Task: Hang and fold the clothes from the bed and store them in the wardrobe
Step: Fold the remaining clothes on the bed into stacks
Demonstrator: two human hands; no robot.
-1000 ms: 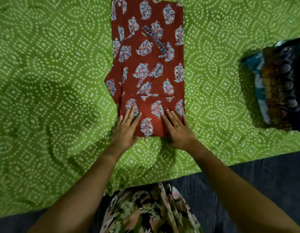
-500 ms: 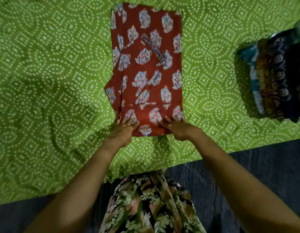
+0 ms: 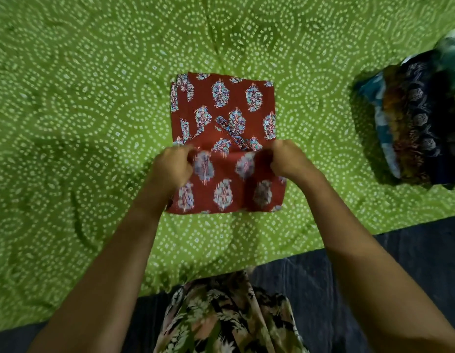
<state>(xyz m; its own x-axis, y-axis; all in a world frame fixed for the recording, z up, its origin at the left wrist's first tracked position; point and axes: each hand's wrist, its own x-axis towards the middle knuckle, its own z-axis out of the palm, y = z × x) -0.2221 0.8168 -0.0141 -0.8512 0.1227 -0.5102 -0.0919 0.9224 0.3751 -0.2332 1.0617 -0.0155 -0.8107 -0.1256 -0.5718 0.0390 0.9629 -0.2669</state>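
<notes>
A red garment (image 3: 231,105) with blue leaf prints lies on the green dotted bedsheet (image 3: 81,123) in the middle of the head view. Its near part is turned up and over the rest, showing the paler reverse side. My left hand (image 3: 174,168) pinches the left corner of that folded flap. The flap's right corner is gripped by my right hand (image 3: 289,159). Both hands hover over the middle of the garment, fingers curled on the cloth.
A stack of folded dark and teal clothes (image 3: 415,121) sits on the bed at the right. The bed's near edge runs diagonally above a dark floor (image 3: 412,250). My floral dress (image 3: 226,314) shows at the bottom.
My hands went from lying flat on the garment's near hem to gripping it. They have lifted the hem and carried it away from me, folding the garment over itself.
</notes>
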